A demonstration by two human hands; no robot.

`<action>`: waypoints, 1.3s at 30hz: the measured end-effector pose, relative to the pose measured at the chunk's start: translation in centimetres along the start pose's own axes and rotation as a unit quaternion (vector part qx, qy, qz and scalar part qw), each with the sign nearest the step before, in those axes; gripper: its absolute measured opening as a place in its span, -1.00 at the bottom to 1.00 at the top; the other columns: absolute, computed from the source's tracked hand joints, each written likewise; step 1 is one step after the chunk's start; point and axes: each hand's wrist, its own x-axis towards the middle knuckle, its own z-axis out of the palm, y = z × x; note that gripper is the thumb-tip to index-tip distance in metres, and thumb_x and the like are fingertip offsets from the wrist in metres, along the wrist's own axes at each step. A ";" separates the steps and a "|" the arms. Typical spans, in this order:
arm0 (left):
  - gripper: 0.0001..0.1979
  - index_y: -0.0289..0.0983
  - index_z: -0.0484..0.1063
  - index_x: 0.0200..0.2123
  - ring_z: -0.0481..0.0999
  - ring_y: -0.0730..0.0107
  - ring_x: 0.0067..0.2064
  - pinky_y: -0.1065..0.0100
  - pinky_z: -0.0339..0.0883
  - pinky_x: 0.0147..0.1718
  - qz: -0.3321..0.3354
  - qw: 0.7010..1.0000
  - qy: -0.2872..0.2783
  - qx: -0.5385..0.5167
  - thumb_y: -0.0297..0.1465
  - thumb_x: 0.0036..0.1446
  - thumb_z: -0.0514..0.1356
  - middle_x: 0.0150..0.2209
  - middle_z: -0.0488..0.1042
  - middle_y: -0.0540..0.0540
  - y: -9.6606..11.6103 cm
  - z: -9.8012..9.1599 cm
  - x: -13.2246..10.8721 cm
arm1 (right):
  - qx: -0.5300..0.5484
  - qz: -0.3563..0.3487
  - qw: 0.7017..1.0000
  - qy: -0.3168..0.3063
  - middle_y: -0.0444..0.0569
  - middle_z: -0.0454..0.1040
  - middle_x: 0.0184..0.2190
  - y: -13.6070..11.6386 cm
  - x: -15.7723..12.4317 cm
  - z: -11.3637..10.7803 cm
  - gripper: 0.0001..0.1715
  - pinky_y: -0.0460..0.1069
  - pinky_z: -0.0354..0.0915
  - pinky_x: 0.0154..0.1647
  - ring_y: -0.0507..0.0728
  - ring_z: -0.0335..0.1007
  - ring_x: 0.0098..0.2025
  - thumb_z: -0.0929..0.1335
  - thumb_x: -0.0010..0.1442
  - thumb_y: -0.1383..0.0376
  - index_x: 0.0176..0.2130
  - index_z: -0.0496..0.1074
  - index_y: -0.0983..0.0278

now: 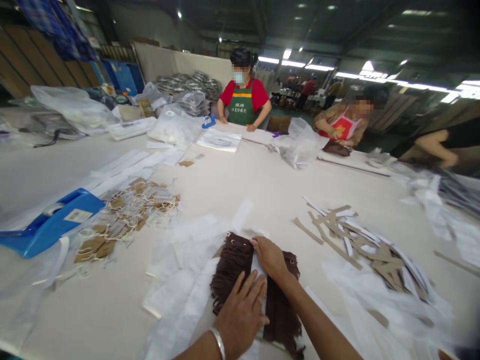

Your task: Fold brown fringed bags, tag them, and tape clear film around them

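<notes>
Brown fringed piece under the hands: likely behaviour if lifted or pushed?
The brown fringed piece looks floppy: loose strands trail along its edges. It's unlikely to roll, lying low and flat. Snagging seems possible, with so many thin, uneven strands.

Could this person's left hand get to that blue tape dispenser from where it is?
Probably yes, with a stretch: the left hand rests on brown fringed fabric, and only thin plastic and low-lying tags seem to lie toward the blue tape dispenser.
</notes>
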 end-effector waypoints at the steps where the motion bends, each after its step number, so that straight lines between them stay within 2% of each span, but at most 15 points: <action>1: -0.34 -0.30 0.00 0.32 -0.14 0.09 0.39 0.02 -0.22 0.32 -0.005 1.000 -0.014 -0.004 -0.16 0.26 0.07 0.36 0.02 -0.17 -0.2 0.1 0.0 | -0.004 0.012 1.000 -0.016 -0.01 0.50 -0.21 0.3 0.4 0.5 -0.53 -0.03 0.21 -0.09 0.12 0.40 -0.14 0.03 0.42 0.13 -0.14 0.39 0.23; 4: -0.30 -0.26 -0.08 0.35 -0.21 0.10 0.40 0.02 -0.31 0.33 -0.022 0.999 -0.044 -0.021 -0.16 0.24 0.08 0.38 -0.07 -0.10 -0.8 0.2 0.1 | -0.028 0.031 0.998 -0.037 0.00 0.48 -0.27 0.8 1.0 1.3 -0.47 -0.03 0.17 -0.15 0.13 0.39 -0.19 -0.01 0.42 0.09 -0.26 0.37 0.23; 7: -0.30 -0.25 -0.12 0.36 -0.23 0.12 0.40 0.04 -0.37 0.33 -0.042 0.997 -0.059 -0.027 -0.20 0.26 0.07 0.39 -0.11 -0.06 -1.1 0.0 0.4 | -0.046 0.022 0.998 -0.038 0.02 0.46 -0.26 0.8 1.5 1.3 -0.47 -0.02 0.13 -0.18 0.13 0.36 -0.19 -0.02 0.42 0.08 -0.25 0.35 0.24; 13: -0.36 -0.26 -0.03 0.34 -0.12 0.09 0.38 0.03 -0.35 0.33 -0.050 0.997 -0.051 -0.005 -0.22 0.26 0.05 0.38 -0.05 -0.07 -0.6 0.8 -0.1 | -0.070 0.019 0.997 -0.039 0.05 0.43 -0.26 0.6 1.1 1.9 -0.43 0.00 0.10 -0.17 0.16 0.34 -0.18 -0.06 0.41 0.07 -0.22 0.33 0.27; 17: -0.42 -0.26 0.04 0.31 -0.02 0.12 0.35 0.03 -0.29 0.32 -0.047 0.999 -0.015 0.015 -0.18 0.29 0.00 0.34 0.06 -0.12 0.0 1.3 -0.4 | -0.060 0.041 0.996 -0.044 0.09 0.44 -0.20 -0.3 0.1 1.6 -0.41 0.00 0.13 -0.10 0.16 0.36 -0.11 -0.08 0.42 0.10 -0.16 0.34 0.31; 21: -0.42 -0.27 0.09 0.29 -0.03 0.11 0.36 0.01 -0.27 0.31 -0.053 0.998 0.021 0.022 -0.12 0.30 -0.03 0.32 0.12 -0.15 1.0 0.0 -0.8 | -0.054 0.040 0.996 -0.053 0.10 0.46 -0.14 -1.4 -0.4 -0.1 -0.43 -0.03 0.16 -0.08 0.13 0.38 -0.08 -0.05 0.42 0.10 -0.12 0.35 0.31; 24: -0.40 -0.29 0.06 0.30 -0.10 0.09 0.37 -0.02 -0.24 0.31 -0.068 0.994 0.083 -0.016 -0.16 0.28 0.02 0.34 0.06 -0.19 2.5 -1.8 -3.1 | -0.035 0.026 0.994 -0.098 0.05 0.50 -0.15 -1.3 -0.2 -1.7 -0.45 -0.03 0.19 -0.09 0.13 0.40 -0.09 0.04 0.39 0.03 -0.15 0.40 0.28; 26: -0.48 -0.28 0.11 0.27 -0.02 0.12 0.35 0.01 -0.16 0.29 -0.114 0.979 0.140 -0.096 -0.25 0.28 0.01 0.31 0.12 -0.21 4.0 -2.4 -5.5 | -0.014 0.019 0.989 -0.145 0.01 0.52 -0.21 -0.8 0.3 -2.8 -0.47 -0.03 0.21 -0.13 0.14 0.42 -0.14 0.16 0.31 -0.07 -0.20 0.44 0.27; 28: -0.61 -0.25 0.27 0.12 0.22 0.15 0.23 0.08 0.05 0.22 -0.219 0.929 0.183 -0.237 -0.29 0.27 0.00 0.15 0.33 -0.22 5.6 -2.3 -7.9 | 0.015 0.022 0.980 -0.197 0.00 0.53 -0.29 -0.2 1.0 -3.7 -0.45 -0.02 0.24 -0.19 0.16 0.42 -0.21 0.27 0.19 -0.14 -0.26 0.47 0.28; 29: -0.68 -0.25 0.34 0.01 0.34 0.16 0.12 0.12 0.17 0.13 -0.296 0.874 0.190 -0.334 -0.27 0.24 0.05 0.02 0.41 -0.22 6.4 -2.0 -8.9 | 0.032 0.027 0.974 -0.222 -0.01 0.53 -0.33 0.1 1.3 -4.1 -0.43 -0.02 0.25 -0.22 0.16 0.43 -0.24 0.31 0.14 -0.16 -0.30 0.48 0.30; 31: -0.69 -0.26 0.37 -0.18 0.46 0.17 -0.09 0.18 0.31 -0.05 -0.432 0.711 0.178 -0.526 -0.17 0.10 0.19 -0.20 0.47 -0.18 7.5 -1.1 -10.0 | 0.074 0.039 0.960 -0.268 0.00 0.52 -0.42 0.4 1.7 -4.7 -0.37 -0.01 0.27 -0.27 0.15 0.42 -0.32 0.35 0.04 -0.20 -0.38 0.49 0.33; 32: -0.64 -0.27 0.37 -0.23 0.48 0.19 -0.16 0.20 0.33 -0.11 -0.467 0.629 0.167 -0.599 -0.12 0.02 0.26 -0.26 0.46 -0.15 7.8 -0.6 -10.3 | 0.097 0.045 0.951 -0.289 -0.01 0.51 -0.46 0.5 1.8 -5.0 -0.34 -0.01 0.28 -0.29 0.15 0.41 -0.36 0.36 0.00 -0.22 -0.40 0.49 0.34; 33: -0.58 -0.27 0.36 -0.26 0.49 0.21 -0.19 0.21 0.34 -0.13 -0.480 0.567 0.158 -0.651 -0.08 -0.06 0.30 -0.28 0.46 -0.14 8.0 -0.3 -10.3 | 0.123 0.050 0.942 -0.309 0.00 0.51 -0.48 0.4 1.7 -5.2 -0.31 -0.01 0.30 -0.30 0.14 0.41 -0.38 0.37 -0.03 -0.25 -0.41 0.49 0.34; 34: -0.54 -0.27 0.35 -0.28 0.50 0.24 -0.19 0.22 0.33 -0.12 -0.475 0.527 0.157 -0.687 -0.06 -0.10 0.32 -0.28 0.46 -0.13 8.1 -0.1 -10.2 | 0.150 0.054 0.931 -0.327 0.00 0.52 -0.47 0.3 1.4 -5.4 -0.29 -0.01 0.32 -0.31 0.14 0.42 -0.39 0.37 -0.06 -0.27 -0.40 0.50 0.35; 39: -0.56 -0.27 0.33 -0.36 0.50 0.35 -0.24 0.30 0.30 -0.09 -0.442 0.413 0.180 -0.776 -0.13 -0.18 0.41 -0.32 0.47 -0.08 8.1 -0.5 -9.3 | 0.275 0.071 0.878 -0.385 0.08 0.57 -0.21 -0.6 -0.5 -6.5 -0.18 0.00 0.41 -0.27 0.16 0.50 -0.28 0.31 -0.03 -0.32 -0.16 0.49 0.31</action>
